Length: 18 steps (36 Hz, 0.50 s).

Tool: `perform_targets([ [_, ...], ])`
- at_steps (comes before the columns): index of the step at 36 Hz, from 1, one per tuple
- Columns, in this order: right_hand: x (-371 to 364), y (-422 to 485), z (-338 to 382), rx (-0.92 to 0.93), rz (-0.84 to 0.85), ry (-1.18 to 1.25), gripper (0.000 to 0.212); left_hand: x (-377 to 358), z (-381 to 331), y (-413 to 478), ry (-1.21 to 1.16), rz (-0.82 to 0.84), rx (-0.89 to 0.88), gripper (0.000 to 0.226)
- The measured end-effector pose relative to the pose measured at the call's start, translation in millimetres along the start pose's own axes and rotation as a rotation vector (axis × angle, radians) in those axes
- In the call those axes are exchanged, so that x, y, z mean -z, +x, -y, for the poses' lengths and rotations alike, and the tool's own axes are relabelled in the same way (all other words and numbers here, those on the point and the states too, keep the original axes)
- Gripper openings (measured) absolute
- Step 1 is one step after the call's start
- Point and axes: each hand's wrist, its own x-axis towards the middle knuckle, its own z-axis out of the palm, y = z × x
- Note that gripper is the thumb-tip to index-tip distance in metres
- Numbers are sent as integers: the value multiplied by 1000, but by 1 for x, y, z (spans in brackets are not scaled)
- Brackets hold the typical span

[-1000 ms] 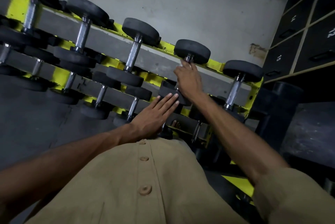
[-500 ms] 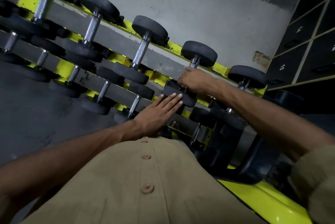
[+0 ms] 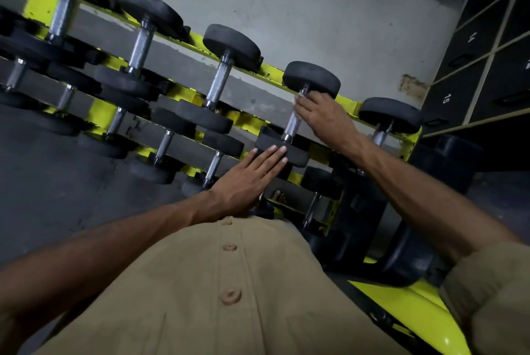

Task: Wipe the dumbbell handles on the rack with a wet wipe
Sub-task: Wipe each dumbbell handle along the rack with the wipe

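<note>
Five dumbbells line the yellow rack's (image 3: 348, 102) top tier. The right hand (image 3: 325, 116) grips a wet wipe (image 3: 298, 97) around the fourth dumbbell's handle (image 3: 292, 125); the left hand (image 3: 246, 179), fingers straight, rests on its near head (image 3: 295, 153).

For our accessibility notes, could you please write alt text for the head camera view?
A person's right hand holds a white wet wipe against the top of a dumbbell handle on a yellow rack, while the left hand rests flat against that dumbbell's near weight head. More black dumbbells line the rack to the left.
</note>
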Motion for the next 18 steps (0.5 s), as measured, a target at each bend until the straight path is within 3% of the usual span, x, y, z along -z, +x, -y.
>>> perform_targets([
  [4, -5, -10, 24, 101, 42, 50, 37, 5, 0, 1, -8, 26, 10, 87],
  [7, -12, -15, 22, 24, -10, 97, 37, 7, -2, 2, -4, 14, 7, 94],
  [11, -16, -11, 37, -412, -150, 291, 38, 6, -3, 1, 6, -6, 8, 90],
  [15, -7, 16, 68, -1019, -370, 745, 31, 6, -3, -1, 25, 0, 5, 85],
  [18, -1, 36, 74, -1328, -448, 956, 23, 8, -5, 0, 23, 34, 11, 84],
])
